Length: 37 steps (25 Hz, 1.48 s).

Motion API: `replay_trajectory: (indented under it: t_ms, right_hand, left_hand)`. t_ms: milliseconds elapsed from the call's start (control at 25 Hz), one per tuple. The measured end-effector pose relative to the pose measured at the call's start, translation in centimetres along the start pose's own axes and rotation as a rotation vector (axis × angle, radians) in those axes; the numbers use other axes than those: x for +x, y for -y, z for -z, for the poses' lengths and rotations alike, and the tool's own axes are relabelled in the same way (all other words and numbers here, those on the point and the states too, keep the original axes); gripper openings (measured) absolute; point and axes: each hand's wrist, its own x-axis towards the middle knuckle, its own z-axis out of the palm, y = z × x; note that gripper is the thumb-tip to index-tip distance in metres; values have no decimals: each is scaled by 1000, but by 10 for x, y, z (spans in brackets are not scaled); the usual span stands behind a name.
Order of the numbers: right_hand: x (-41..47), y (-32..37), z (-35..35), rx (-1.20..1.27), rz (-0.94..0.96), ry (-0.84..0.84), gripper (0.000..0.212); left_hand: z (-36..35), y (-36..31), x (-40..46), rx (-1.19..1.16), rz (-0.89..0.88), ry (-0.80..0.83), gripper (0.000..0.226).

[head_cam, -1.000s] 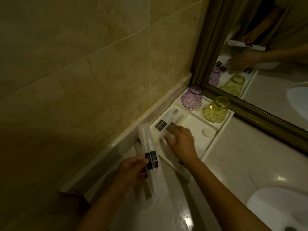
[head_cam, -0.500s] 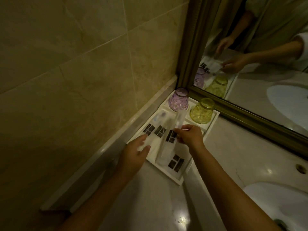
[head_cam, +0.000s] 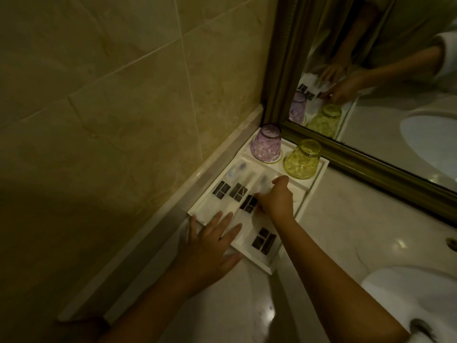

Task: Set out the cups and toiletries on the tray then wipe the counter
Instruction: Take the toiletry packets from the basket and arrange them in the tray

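Item: white tray [head_cam: 312, 191], rectangular, on the pale worktop [head_cam: 346, 219] in the corner between tiled wall [head_cam: 111, 107] and mirror [head_cam: 395, 95]. Its long axis runs from just under our left hand [head_cam: 210, 246] away toward the mirror frame.

Contents: three clear toiletry packets with dark labels [head_cam: 238, 191] lie side by side, their long axes parallel to the tray's, toothbrush heads pointing away from our hands toward the cups. A flat white sachet with a dark label [head_cam: 264, 240] lies at the near end, between our two forearms.

Cups: purple cup [head_cam: 266, 143] and yellow cup [head_cam: 303, 159], both upside down, stand beyond our right hand [head_cam: 275, 200] at the tray's far end, beside each other.

Hands: our left hand lies flat with fingers spread and straight, pressing on the near ends of the packets. Our right hand is curled over the rightmost packet, fingertips on it; we cannot tell whether it pinches the packet or only presses.

Changes: half a second ago the right hand held that packet lifted and tilted above the tray; it now lies flat in the row. The left hand has moved from the tray's near corner onto the packets.

Periphery: white basin [head_cam: 408, 293] to the right of our right forearm.
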Motion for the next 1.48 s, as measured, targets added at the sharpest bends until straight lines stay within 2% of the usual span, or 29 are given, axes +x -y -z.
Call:
replay_trajectory:
  t_ms: [120,200,280,400,600,960,1160,1280,1400,1480]
  right_hand:
    - [-7,-8,6,-409,228,-73,55]
    - [-10,-16,9,-557,406,-98,54]
    - [-12,-25,11,-649,485,-48,58]
    - [-12,-35,9,-709,467,51,65]
    - [-10,-37,1,-831,498,41,68]
    - [-25,-30,10,-857,465,45,65]
    - [-73,-19,47,-747,490,-75,58]
    - [-120,-27,71,-744,479,-98,50]
    - [-173,-52,93,-748,404,-181,44]
    - [-208,-73,108,-755,333,-233,43]
  left_hand:
    - [-5,-1,0,-3,3,33,68]
    - [-6,1,0,1,6,47,67]
    - [-6,1,-1,9,1,34,67]
    - [-4,-2,-2,38,-2,13,66]
    - [3,-4,-5,70,-18,-26,63]
    - [10,-1,2,89,-48,201,73]
    - [35,-10,-11,29,-97,76,67]
    - [53,-28,-17,5,-125,-59,58]
    - [54,-56,-28,-56,-224,-187,55]
    - [53,-77,-40,-73,-279,-198,55]
